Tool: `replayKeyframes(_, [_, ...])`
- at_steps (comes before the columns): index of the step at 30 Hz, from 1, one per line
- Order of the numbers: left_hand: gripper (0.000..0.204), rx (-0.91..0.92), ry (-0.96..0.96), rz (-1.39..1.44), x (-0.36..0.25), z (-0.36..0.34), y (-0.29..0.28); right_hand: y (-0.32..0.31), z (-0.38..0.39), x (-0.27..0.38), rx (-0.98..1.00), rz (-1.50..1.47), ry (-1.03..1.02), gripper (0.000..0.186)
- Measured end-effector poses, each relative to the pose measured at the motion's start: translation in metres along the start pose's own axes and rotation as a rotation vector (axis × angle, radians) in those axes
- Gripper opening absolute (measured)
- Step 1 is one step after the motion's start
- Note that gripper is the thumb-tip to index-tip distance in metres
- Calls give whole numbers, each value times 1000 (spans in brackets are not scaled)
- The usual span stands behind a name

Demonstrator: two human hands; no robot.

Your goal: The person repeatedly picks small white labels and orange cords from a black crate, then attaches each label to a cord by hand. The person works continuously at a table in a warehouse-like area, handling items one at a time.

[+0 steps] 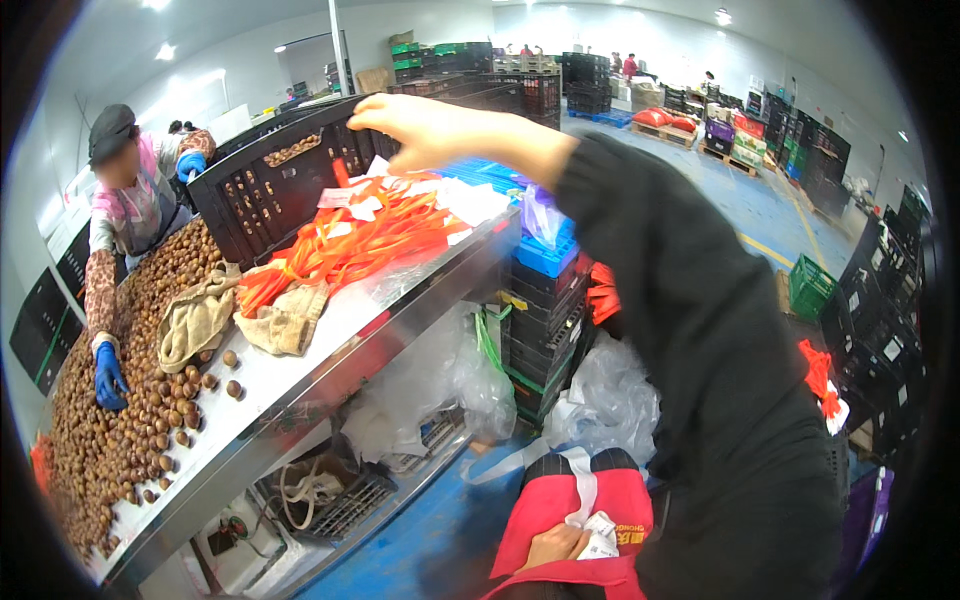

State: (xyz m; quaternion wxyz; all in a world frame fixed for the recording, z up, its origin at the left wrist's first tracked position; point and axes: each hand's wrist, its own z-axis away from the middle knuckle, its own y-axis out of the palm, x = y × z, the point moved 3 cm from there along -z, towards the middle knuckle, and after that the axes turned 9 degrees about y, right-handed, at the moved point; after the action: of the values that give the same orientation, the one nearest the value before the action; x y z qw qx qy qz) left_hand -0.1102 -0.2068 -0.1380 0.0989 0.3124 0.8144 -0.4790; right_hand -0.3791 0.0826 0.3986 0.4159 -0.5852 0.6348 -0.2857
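My right arm, in a black sleeve, reaches across to the table. My right hand (405, 125), fingers stretched and thumb apart, is at the upper edge of a black plastic crate (245, 205) holding brown nuts. Below the hand lies a heap of orange mesh bags (365, 235) with white labels. Low in front of me, my left hand (556, 545) is closed against my red apron (535, 505), fingers curled by a crumpled white label (600, 537); they seem to grip it. A pair of beige cloth gloves (285, 318) lies beside the orange bags.
Loose brown nuts (150, 385) cover the left of the metal table (350, 350). Across it, a co-worker's blue-gloved hand (109, 378) rests among them. Stacked black crates (545, 335) and clear plastic bags (610, 395) stand right of the table. A green crate (811, 288) stands farther right.
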Motion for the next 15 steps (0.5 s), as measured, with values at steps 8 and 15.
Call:
replayKeyframes(8, [19,146,171,161,14,11,30,-177,395,90,-80,239,619,34])
replayKeyframes(15, [35,50,218,190,-15,-11,40,-305,607,187,-458,424,1352,18])
